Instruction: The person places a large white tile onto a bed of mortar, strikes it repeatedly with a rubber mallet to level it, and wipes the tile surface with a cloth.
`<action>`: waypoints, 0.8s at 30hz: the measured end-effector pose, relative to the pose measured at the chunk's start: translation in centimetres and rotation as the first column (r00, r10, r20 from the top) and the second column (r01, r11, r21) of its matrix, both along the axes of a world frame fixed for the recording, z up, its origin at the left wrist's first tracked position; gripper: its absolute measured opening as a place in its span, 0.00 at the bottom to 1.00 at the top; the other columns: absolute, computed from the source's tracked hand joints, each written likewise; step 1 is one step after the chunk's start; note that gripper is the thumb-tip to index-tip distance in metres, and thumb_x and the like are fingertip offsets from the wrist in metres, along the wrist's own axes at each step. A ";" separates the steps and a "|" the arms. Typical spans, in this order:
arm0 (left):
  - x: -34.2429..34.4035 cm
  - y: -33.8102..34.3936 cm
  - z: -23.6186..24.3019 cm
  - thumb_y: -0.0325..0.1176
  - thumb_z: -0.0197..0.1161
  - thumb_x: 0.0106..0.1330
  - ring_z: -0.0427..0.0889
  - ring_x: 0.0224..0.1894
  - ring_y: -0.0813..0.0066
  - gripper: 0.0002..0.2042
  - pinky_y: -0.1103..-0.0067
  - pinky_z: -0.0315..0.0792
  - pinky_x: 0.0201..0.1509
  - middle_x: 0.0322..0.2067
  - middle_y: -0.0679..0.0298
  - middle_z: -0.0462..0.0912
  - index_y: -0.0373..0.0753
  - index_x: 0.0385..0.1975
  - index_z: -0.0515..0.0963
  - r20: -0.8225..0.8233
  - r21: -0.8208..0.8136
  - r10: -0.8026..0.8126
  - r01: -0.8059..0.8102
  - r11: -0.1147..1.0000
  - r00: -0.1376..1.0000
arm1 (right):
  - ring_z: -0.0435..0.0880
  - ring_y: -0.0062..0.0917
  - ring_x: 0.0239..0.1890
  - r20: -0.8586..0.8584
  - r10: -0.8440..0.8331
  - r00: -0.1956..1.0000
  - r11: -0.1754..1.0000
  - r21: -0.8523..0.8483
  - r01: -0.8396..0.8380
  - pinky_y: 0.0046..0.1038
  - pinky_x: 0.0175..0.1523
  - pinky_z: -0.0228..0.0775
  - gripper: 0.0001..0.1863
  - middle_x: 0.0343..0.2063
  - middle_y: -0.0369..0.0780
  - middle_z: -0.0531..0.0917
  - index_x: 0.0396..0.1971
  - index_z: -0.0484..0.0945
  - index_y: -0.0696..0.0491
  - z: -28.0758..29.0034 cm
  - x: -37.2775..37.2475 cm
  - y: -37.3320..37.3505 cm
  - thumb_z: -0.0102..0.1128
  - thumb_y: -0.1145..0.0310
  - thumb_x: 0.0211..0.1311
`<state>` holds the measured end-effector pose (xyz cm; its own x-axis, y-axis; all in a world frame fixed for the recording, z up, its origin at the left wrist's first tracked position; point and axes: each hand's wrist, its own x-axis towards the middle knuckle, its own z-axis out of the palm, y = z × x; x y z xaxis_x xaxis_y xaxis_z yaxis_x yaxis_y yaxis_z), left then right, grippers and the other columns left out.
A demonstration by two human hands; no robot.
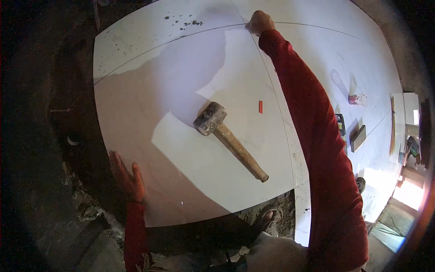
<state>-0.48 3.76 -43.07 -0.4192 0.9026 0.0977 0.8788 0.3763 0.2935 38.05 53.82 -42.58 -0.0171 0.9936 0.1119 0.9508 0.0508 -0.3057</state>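
Observation:
A rubber mallet (211,119) with a worn dark head and a wooden handle lies on a large white tile (190,181). My left hand (129,179) rests at this tile's left edge, its fingers stretched out and holding nothing. Far ahead, my right hand (260,22) is closed, low over the crossing of the tile joints. Whatever is between its fingers, if anything, is hidden. To the right of the mallet lies a small orange-red strip (260,107). My right forearm reaches across the joint on the right side.
Dark crumbs (195,22) are scattered on the far tile. Beyond my right arm stand a clear container with red bits (358,99) and a dark-edged block (358,138). Rough bare ground (86,204) borders the tiles at left. A sandalled foot (271,218) shows near the front edge.

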 end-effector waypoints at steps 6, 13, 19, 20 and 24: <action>0.4 0.6 0.0 0.61 0.40 0.73 0.45 0.76 0.53 0.38 0.54 0.40 0.77 0.74 0.51 0.49 0.41 0.74 0.49 -0.023 -0.014 -0.034 0.034 0.999 0.999 | 0.86 0.45 0.37 0.063 0.042 0.997 0.997 0.060 -0.046 0.42 0.44 0.78 0.20 0.30 0.53 0.85 0.25 0.82 0.58 -3.7 3.9 3.6 0.66 0.53 0.50; -0.5 -0.6 -0.2 0.61 0.41 0.73 0.44 0.77 0.53 0.38 0.55 0.40 0.77 0.75 0.52 0.46 0.41 0.74 0.48 0.038 -0.003 0.001 -0.001 1.000 0.999 | 0.85 0.41 0.28 -0.044 0.312 0.949 0.928 -0.198 -0.315 0.42 0.38 0.76 0.24 0.23 0.51 0.83 0.23 0.82 0.57 -1.9 2.7 2.2 0.60 0.48 0.57; 1.6 1.1 1.1 0.56 0.41 0.75 0.44 0.77 0.53 0.35 0.56 0.42 0.77 0.75 0.52 0.47 0.41 0.74 0.49 0.085 0.024 -0.044 0.043 0.999 0.995 | 0.86 0.36 0.32 -0.211 0.339 0.917 0.933 -0.049 -0.356 0.42 0.40 0.76 0.18 0.27 0.42 0.86 0.33 0.86 0.51 -0.5 14.6 -13.0 0.61 0.50 0.63; 1.2 0.6 0.8 0.56 0.41 0.75 0.44 0.77 0.53 0.35 0.56 0.42 0.77 0.75 0.52 0.47 0.41 0.74 0.49 0.088 -0.003 -0.061 0.062 0.998 0.994 | 0.86 0.38 0.33 -0.123 0.390 0.913 0.920 0.084 -0.382 0.41 0.42 0.77 0.17 0.28 0.42 0.86 0.31 0.86 0.50 -0.7 13.8 -14.7 0.59 0.52 0.65; 1.4 0.3 -0.8 0.56 0.42 0.75 0.45 0.76 0.53 0.35 0.56 0.44 0.76 0.74 0.52 0.47 0.41 0.74 0.49 0.038 -0.003 -0.098 0.098 0.995 0.994 | 0.81 0.41 0.40 0.200 0.486 0.851 0.843 0.147 -0.517 0.44 0.46 0.73 0.10 0.34 0.45 0.84 0.33 0.81 0.54 -3.9 16.7 -16.2 0.57 0.63 0.64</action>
